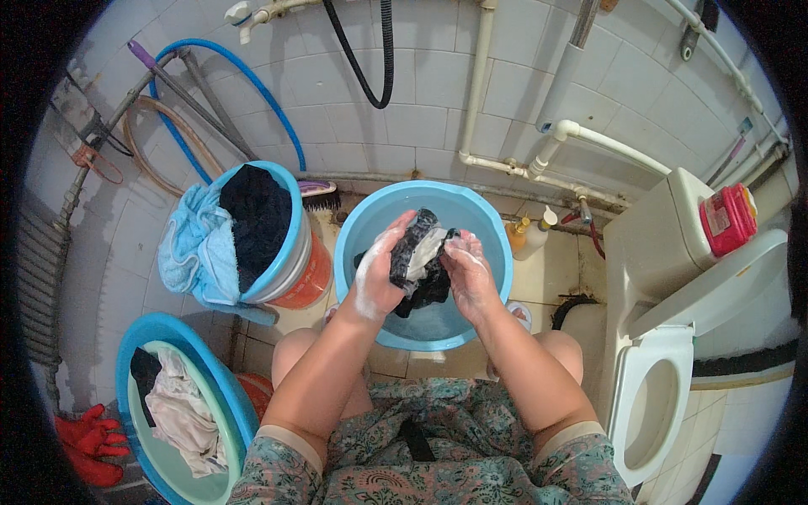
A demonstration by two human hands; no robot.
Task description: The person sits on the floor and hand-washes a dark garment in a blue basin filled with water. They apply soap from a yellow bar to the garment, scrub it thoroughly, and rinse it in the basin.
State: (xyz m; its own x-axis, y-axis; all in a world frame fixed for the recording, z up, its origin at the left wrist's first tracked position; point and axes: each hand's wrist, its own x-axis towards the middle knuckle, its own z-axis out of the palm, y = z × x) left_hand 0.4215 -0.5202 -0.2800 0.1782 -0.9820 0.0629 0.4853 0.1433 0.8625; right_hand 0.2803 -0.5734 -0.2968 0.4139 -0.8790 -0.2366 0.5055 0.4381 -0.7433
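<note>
The left hand [380, 278] and right hand [471, 271] are grasping a black-and-white cloth [423, 252] over the blue basin [425, 330], open room lying before the far rim [425, 184], while the hands are hiding the cloth's side edges.

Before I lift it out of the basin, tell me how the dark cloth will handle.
The dark cloth should be floppy: it bunches in loose folds between the left hand and right hand. Suds on both hands suggest it may be slippery. It looks wet over the light-blue basin, so probably heavy for its size.
</note>
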